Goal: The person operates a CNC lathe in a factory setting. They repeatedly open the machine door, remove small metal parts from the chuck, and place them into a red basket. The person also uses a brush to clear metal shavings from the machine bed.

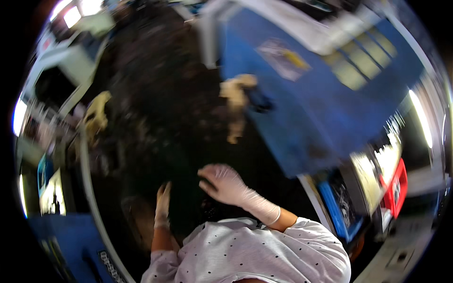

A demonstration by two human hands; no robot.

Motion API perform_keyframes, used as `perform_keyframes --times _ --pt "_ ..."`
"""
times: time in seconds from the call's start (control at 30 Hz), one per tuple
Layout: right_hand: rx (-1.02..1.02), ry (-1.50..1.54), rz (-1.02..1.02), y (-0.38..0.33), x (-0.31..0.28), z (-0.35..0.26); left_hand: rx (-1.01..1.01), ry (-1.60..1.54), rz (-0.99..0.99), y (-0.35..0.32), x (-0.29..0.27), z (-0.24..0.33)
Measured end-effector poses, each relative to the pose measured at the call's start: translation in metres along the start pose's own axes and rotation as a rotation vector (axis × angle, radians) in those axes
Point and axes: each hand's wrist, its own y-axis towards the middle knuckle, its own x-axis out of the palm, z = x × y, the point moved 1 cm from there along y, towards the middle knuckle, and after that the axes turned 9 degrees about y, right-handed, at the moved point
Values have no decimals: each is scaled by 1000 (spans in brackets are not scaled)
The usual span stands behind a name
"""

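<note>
Though gloved, two hands (163,202) (223,185) hover apart.

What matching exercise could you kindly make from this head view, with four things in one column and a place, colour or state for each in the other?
Things:
1. Right hand
2. Shirt
3. Red bin
4. Large slanted panel

Places, colours or states:
A. Blue, in the upper right of the view
B. Pale with dark dots
C. Toward the far right, beyond the blue tray
D. In a thin pale glove, with no object visible in its grip

Right pairs: 1-D, 2-B, 3-C, 4-A.
</note>
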Motion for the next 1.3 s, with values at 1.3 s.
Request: perform_keyframes --times 1.3 --pt "-235 -224 -407 1029 215 342 346 -255 21 874 -143 522"
